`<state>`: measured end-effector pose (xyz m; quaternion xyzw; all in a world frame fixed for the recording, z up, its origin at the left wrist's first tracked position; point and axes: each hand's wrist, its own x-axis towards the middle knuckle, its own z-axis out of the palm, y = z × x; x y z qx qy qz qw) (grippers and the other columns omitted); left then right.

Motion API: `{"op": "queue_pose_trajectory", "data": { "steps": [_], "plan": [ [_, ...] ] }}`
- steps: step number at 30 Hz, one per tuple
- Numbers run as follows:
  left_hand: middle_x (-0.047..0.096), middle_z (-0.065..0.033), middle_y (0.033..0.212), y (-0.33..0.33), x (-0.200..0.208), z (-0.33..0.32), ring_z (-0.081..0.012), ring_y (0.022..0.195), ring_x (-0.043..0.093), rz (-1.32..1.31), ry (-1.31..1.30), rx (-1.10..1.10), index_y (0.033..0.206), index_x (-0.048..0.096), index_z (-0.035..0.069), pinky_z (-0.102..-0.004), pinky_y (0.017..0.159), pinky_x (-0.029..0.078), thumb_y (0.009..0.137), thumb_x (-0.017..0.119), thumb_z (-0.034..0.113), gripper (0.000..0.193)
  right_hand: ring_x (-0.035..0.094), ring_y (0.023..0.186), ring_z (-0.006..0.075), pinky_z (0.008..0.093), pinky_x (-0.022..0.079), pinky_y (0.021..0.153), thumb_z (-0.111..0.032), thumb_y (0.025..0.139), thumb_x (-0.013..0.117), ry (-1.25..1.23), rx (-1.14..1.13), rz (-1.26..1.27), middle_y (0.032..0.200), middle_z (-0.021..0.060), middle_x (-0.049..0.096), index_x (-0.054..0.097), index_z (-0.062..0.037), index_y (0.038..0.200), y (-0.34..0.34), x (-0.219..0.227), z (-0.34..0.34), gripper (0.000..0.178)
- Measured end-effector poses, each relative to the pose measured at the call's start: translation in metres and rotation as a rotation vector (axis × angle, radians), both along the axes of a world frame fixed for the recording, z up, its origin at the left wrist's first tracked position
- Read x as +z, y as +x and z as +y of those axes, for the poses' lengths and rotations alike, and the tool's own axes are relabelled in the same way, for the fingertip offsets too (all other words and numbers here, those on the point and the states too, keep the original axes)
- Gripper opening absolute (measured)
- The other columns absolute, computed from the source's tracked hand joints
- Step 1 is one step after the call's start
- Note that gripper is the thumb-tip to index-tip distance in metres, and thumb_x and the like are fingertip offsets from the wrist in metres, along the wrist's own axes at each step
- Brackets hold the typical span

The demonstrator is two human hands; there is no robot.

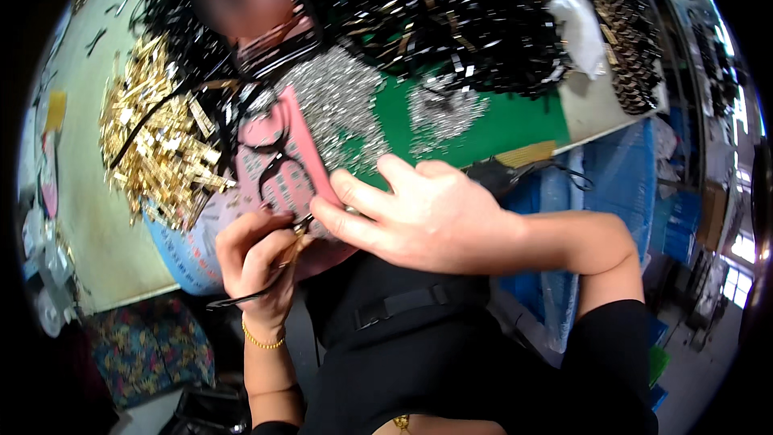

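Left hand [256, 254] pinched shut: thumb and forefinger closed on a small gold metal clip [296, 243], with a thin black strap [241, 298] trailing out below the palm toward the wrist. Grip tight, nothing of the clip showing but its tip. Right hand [419, 213] just beside, fingers spread and half curled, fingertips meeting the clip from the other side; whether pressing or holding, hard to tell, since no thing shows inside that palm.

Step in hand, by the look of it: fitting the clip onto the strap end, mid-join rather than done. Next move likely calling for a firm squeeze with the strap kept straight in the clip mouth; a slip there and the strap comes out askew.

Directly under the clip, a pink printed plastic bag [282, 161] lying over the near edge of the green tabletop [491, 125]. Beyond the bag, a heap of small silver metal pieces [338, 101]. Left of the bag, a heap of gold metal clips [157, 137]. Far behind the bag, a large tangle of black straps [451, 16]. Right of that tangle, a crumpled white plastic bag [580, 16].
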<state>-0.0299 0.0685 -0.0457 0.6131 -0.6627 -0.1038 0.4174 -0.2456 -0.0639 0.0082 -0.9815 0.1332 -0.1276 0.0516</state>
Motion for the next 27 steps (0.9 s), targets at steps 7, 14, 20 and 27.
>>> {"op": "queue_pose_trajectory", "data": {
  "steps": [7, 14, 20, 27],
  "plan": [
    [0.065, -0.0229, 0.104, 0.048, 0.084, 0.047, -0.0353, 0.094, 0.071, 0.333, -0.301, 0.233, 0.114, 0.05, -0.006, -0.0507, 0.097, 0.056, 0.107, 0.047, 0.027, 0.034, 0.069, 0.079, 0.0294, 0.0409, 0.056, 0.066, -0.007, 0.084, 0.066, 0.156, -0.647, -0.038, 0.092, 0.0103, 0.067, 0.065, -0.0088, 0.1, -0.085, 0.03, -0.04, 0.016],
    [0.064, -0.018, 0.081, 0.274, 0.021, 0.065, -0.0199, 0.069, 0.055, -0.412, 0.642, 0.834, 0.097, 0.061, -0.004, -0.0363, 0.068, 0.049, 0.098, 0.059, 0.023, 0.027, 0.07, 0.084, 0.0332, 0.0419, 0.055, 0.07, -0.023, 0.092, 0.073, 0.187, -0.74, -0.156, 0.098, 0.0104, 0.07, 0.064, -0.0089, 0.106, -0.075, 0.027, -0.068, 0.022],
    [0.07, -0.0165, 0.116, 0.166, 0.06, 0.0, -0.0325, 0.105, 0.066, -0.762, 0.184, 0.9, 0.121, 0.069, 0.001, -0.0426, 0.092, 0.051, 0.099, 0.068, 0.031, 0.037, 0.07, 0.081, 0.0331, 0.0399, 0.054, 0.068, -0.012, 0.091, 0.072, 0.054, -0.669, -0.092, 0.092, 0.0115, 0.071, 0.06, -0.0054, 0.097, -0.066, 0.028, -0.082, 0.015],
    [0.065, -0.0126, 0.09, 0.064, 0.058, -0.016, -0.0277, 0.076, 0.064, -0.196, 0.318, 0.483, 0.097, 0.068, 0.003, -0.0372, 0.07, 0.051, 0.09, 0.074, 0.008, 0.011, 0.063, 0.07, 0.0221, 0.0334, 0.05, 0.067, -0.008, 0.094, 0.073, 0.222, -0.957, -0.123, 0.084, 0.0122, 0.068, 0.06, 0.0004, 0.096, -0.143, 0.043, -0.055, 0.016]
  ]
}}
